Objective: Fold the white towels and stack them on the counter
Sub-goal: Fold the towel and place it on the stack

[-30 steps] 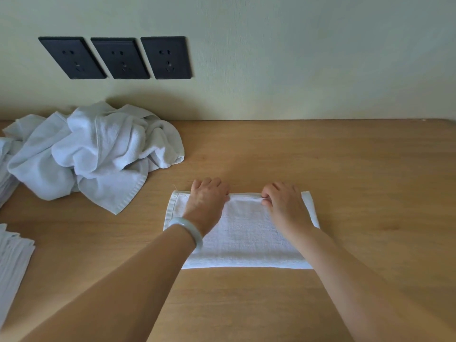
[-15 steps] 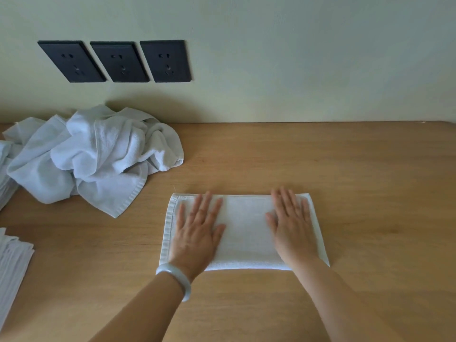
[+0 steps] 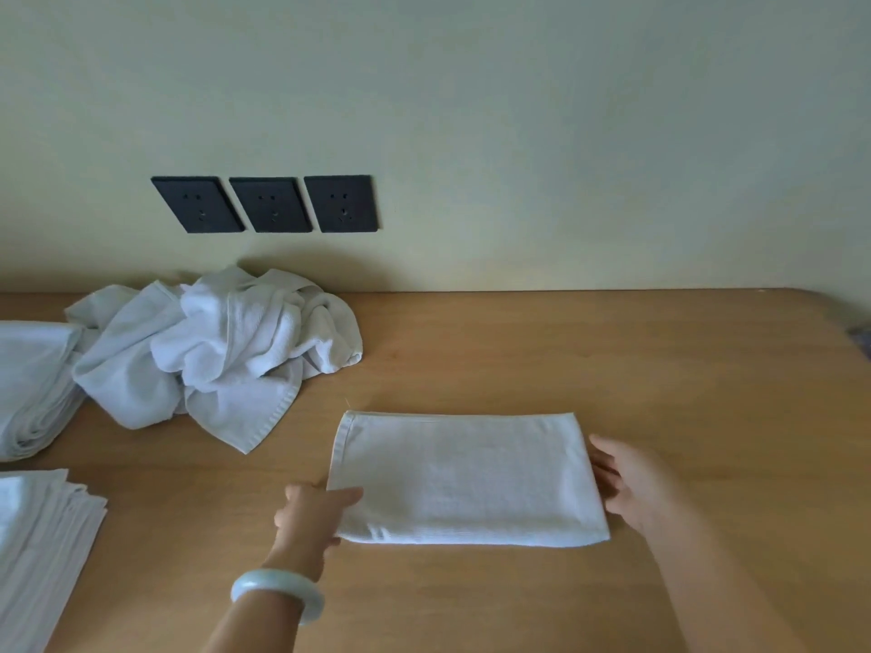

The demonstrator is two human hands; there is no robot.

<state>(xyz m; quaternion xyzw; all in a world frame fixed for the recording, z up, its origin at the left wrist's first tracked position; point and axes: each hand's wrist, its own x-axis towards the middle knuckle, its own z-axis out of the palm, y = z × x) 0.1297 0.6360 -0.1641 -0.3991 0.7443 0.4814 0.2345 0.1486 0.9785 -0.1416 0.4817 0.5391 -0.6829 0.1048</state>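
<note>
Head view looks down on the wooden counter, where the folded white terry towel lies flat near the front edge. My left hand, a pale jade bangle on its wrist, pinches the towel's near left corner, thumb on top, while my right hand lays loosely bent fingers against its right edge; whether they grip it I cannot tell. A crumpled heap of white towels sits toward the back left corner, beside a stack of folded white towels at the left edge.
</note>
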